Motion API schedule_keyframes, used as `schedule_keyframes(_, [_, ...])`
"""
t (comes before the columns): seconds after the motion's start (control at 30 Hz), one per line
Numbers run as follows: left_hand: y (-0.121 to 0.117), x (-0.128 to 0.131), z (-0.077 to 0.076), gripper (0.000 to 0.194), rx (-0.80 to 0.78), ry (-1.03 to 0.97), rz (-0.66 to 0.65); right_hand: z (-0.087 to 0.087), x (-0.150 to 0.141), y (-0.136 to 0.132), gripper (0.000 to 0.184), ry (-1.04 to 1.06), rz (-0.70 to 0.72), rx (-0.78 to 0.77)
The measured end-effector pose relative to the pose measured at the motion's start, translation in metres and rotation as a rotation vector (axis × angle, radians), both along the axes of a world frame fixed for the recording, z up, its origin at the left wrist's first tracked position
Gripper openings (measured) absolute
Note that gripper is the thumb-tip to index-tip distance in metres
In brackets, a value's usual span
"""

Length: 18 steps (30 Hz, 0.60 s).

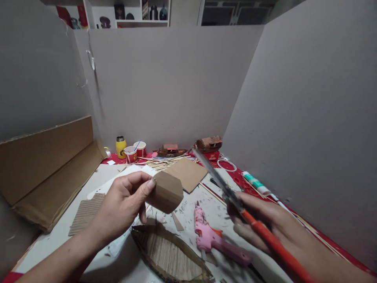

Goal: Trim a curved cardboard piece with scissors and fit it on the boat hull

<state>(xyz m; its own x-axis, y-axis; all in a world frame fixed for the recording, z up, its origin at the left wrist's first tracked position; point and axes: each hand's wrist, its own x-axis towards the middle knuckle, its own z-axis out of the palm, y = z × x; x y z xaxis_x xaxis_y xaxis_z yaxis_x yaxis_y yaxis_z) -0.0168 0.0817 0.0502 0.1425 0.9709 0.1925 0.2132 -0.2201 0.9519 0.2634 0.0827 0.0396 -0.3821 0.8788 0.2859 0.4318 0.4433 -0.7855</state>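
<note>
My left hand (126, 200) pinches a small piece of cardboard (167, 192) with cut corners between thumb and fingers, holding it above the table. In my right hand (265, 220) are long-bladed metal shears with an orange-red handle (266, 234); the blades (210, 167) point up and away, a little blurred. Below my left hand lies a small model boat hull (172, 257) with a striped floor and dark rim. A pink hot glue gun (210, 237) rests between the hull and my right hand. Beside the hull is a thin cardboard offcut (177, 222).
A flat cardboard sheet (188, 173) and thin wooden sticks (163, 163) lie farther back. Corrugated card (85, 214) sits left, near a large folded cardboard (55, 173). Along the back stand a yellow bottle (120, 148), paper cups (131, 155) and model boats (209, 144). Grey panels (171, 86) enclose the table.
</note>
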Motion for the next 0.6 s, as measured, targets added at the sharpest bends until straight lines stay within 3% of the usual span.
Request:
schedule_keyframes(0.2, [-0.010,0.012,0.003,0.025,0.053,0.037,0.024,-0.003,-0.043,0.011,0.029,0.301,0.132,-0.304])
schedule_keyframes(0.37, [-0.012,0.015,0.004,0.020,0.085,0.097,0.074,-0.012,-0.064,0.019,0.027,0.499,0.269,-0.413])
schedule_keyframes(0.5, [-0.007,0.015,-0.004,0.021,-0.165,-0.073,-0.148,-0.016,-0.063,0.023,0.025,0.579,0.233,-0.347])
schedule_keyframes(0.6, [-0.005,0.018,-0.015,0.023,-0.278,-0.195,-0.265,-0.022,-0.059,0.023,0.027,0.615,0.228,-0.390])
